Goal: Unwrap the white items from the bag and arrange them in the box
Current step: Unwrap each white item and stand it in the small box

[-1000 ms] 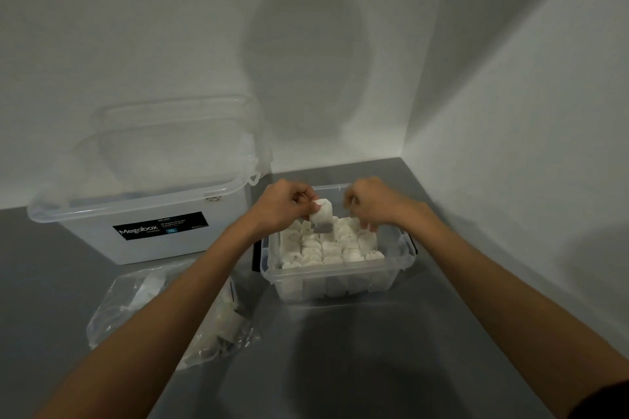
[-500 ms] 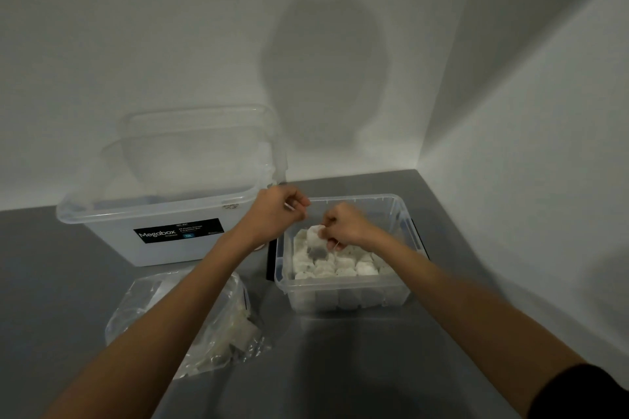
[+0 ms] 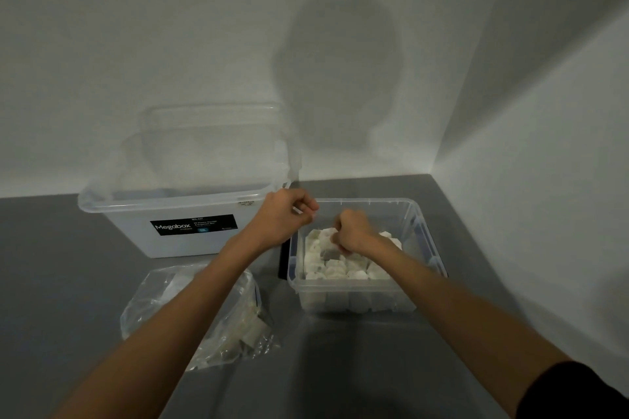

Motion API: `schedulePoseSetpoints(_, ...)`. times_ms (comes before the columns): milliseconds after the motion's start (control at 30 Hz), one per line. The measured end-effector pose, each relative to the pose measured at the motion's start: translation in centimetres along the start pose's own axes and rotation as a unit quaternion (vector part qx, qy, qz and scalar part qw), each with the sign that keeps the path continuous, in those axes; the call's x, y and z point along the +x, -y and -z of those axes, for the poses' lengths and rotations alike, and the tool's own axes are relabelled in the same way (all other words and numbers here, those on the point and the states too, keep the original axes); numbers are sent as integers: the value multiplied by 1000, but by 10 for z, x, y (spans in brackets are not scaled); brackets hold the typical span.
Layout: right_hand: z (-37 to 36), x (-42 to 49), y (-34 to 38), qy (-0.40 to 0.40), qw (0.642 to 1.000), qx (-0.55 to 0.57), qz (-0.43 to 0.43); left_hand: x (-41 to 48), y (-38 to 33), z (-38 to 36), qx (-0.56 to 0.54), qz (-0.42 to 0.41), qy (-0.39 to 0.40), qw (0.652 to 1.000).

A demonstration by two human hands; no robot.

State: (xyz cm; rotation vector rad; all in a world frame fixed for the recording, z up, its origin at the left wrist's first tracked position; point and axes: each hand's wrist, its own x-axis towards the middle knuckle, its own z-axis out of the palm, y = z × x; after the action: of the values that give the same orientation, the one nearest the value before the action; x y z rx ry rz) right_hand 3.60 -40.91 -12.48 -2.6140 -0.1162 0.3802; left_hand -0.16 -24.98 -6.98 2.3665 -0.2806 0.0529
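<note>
Nearest the camera, at the lower right, a dark sleeve [image 3: 578,391] covers the upper part of the right arm, and 2 bare forearms reach forward over the grey desk [image 3: 340,367]. Under the left forearm a clear, crumpled plastic bag [image 3: 163,299] lies on the desk, with pale wrapped pieces [image 3: 248,333] bunched in its right end.

Just beyond and to the right of the bag stands a small clear box [image 3: 357,296], its floor covered by closely packed white items [image 3: 354,269]; 1 darker grey square [image 3: 330,253] sits among them. A black clip [image 3: 282,262] shows on the box's left end.

Inside this box, low over the pile, the right hand [image 3: 352,231] has its fingers curled round 1 white item [image 3: 326,237] at the left middle of the pile. The left hand [image 3: 279,218] hovers above the box's back left corner, just beside the right hand but apart from it. Its fingers are curled, thumb and forefinger pinching a pale scrap [image 3: 299,211] that is too small to make out.

Behind the left hand stands a large clear tub [image 3: 136,235] bearing a black label [image 3: 194,224] that reads "Megabox". A clear lid [image 3: 211,133] rises behind the tub against the white wall [image 3: 102,44]. Further back the 2 walls meet in a corner, and a rounded shadow [image 3: 337,71] falls on the rear one.
</note>
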Motion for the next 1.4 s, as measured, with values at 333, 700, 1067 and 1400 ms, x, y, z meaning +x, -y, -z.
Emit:
schedulePoseSetpoints(333, 62, -37, 21, -22, 998, -24, 46, -12, 0, 26, -44, 7, -18, 999)
schedulePoseSetpoints(700, 37, -106, 147, 25, 976, 89, 196, -83, 41, 108, -89, 85, 129, 984)
schedulePoseSetpoints(1067, -102, -96, 197, 123, 975, -111, 147, -138, 135, 118, 82, 26, 100, 991)
schedulePoseSetpoints(1400, -157, -98, 200, 164, 945, -275, 68, -150, 167, 105, 59, -3, 135, 989)
